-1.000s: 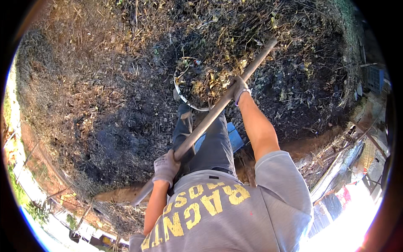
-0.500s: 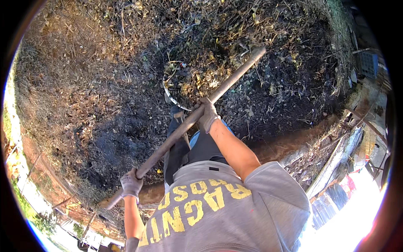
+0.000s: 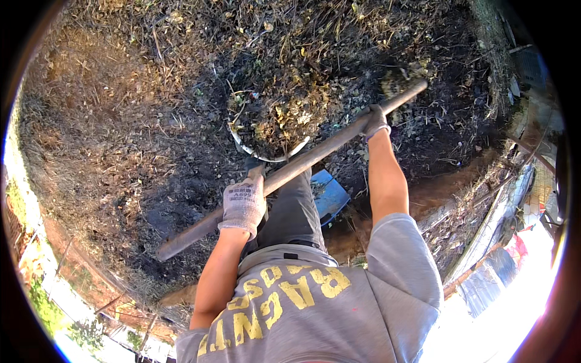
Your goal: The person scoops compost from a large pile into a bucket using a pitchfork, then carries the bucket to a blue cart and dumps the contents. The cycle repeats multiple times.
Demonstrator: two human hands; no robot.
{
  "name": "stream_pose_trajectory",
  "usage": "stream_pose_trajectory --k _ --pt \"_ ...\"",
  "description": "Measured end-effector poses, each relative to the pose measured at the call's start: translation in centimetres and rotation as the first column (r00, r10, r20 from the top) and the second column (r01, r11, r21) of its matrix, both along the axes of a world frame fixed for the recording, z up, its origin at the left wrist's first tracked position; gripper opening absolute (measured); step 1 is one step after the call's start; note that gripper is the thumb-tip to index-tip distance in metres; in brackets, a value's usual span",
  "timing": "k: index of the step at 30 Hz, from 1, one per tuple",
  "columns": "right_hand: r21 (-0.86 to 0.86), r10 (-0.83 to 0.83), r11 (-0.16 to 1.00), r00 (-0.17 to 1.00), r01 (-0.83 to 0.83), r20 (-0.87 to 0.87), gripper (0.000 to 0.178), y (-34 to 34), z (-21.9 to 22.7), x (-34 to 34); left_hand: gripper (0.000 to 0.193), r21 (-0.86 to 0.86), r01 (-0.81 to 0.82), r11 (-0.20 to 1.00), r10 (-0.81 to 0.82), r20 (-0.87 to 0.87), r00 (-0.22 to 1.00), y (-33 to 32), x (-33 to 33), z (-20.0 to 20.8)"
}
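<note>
A long wooden pole (image 3: 321, 151) runs diagonally across the view, from lower left to upper right. My left hand (image 3: 243, 202), in a grey work glove, is closed around its lower middle, in front of my waist. Farther up, near the far end, my right hand (image 3: 374, 123) grips it in a dark, soiled glove. Just beyond that end is a blurred patch among the leaves; whether a tool head is fixed there I cannot tell. Below the pole, a curved white rim (image 3: 242, 147) partly encircles a heap of yellowish leaf litter (image 3: 290, 124) by my feet.
Dry stalks, leaves and dark soil (image 3: 169, 139) cover the ground ahead. A blue flat-sided object (image 3: 330, 195) lies beside my right leg. Boards and sheet material (image 3: 493, 278) stand at the right edge, with a dark crate-like thing (image 3: 532, 66) farther up.
My right hand has gone up and right along the pole, while my left hand has moved up and right, nearer its middle. The pole's far end has swung right. More of the blue object shows.
</note>
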State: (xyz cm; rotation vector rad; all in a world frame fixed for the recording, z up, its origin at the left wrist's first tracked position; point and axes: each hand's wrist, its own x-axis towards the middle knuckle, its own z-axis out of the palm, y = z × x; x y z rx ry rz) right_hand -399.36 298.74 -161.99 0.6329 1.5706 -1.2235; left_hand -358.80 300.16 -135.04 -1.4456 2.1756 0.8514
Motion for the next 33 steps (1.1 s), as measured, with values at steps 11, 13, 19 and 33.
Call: stream_pose_trajectory --k 11,13,19,33 --pt "-0.135 -0.004 0.99 0.965 0.041 0.264 0.02 -0.8 2.5 15.2 0.019 0.154 -0.142 0.978 0.069 0.402 0.913 1.8 5.9 8.9" --pt "-0.15 0.024 0.989 0.98 0.006 0.198 0.022 -0.3 -1.2 12.3 0.015 0.077 -0.075 0.994 0.043 0.35 0.936 1.4 4.7 6.7" --pt "-0.102 -0.144 0.976 0.921 0.193 0.362 0.012 0.9 5.9 19.6 0.018 0.081 -0.093 0.992 0.048 0.444 0.895 2.6 10.7 14.2" --pt "-0.1 0.279 0.96 0.919 -0.262 0.278 0.03 0.2 13.4 25.1 0.02 0.224 -0.356 0.907 0.179 0.56 0.809 7.5 12.4 21.6"
